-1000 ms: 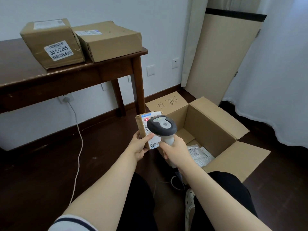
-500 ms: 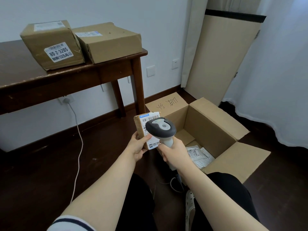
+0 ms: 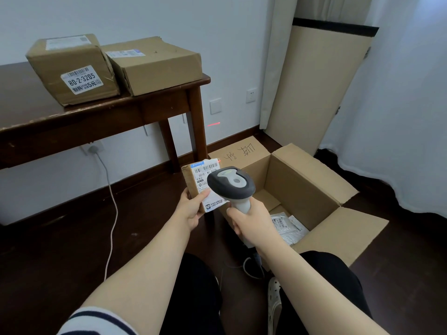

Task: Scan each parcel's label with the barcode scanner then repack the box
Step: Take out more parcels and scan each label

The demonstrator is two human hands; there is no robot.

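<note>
White wall (image 3: 169,20), dark wooden floor (image 3: 48,250), brown wooden table (image 3: 96,122), white curtains (image 3: 399,117)

- The dark wooden desk (image 3: 21,97) is standing on the left against the wall, carrying two cardboard parcels near its right end.
- The left parcel (image 3: 72,68) is showing a white label on its front, and the right parcel (image 3: 154,66) is sitting pressed against its side.
- The dark floor (image 3: 60,250) is bearing the desk's legs and an open box (image 3: 302,189) with its flaps spreading outward.
- A white cable (image 3: 116,213) is trailing from a wall plug down across the floor.
- A tall cardboard panel (image 3: 314,88) is standing on the floor, leaning beside the curtain.
</note>
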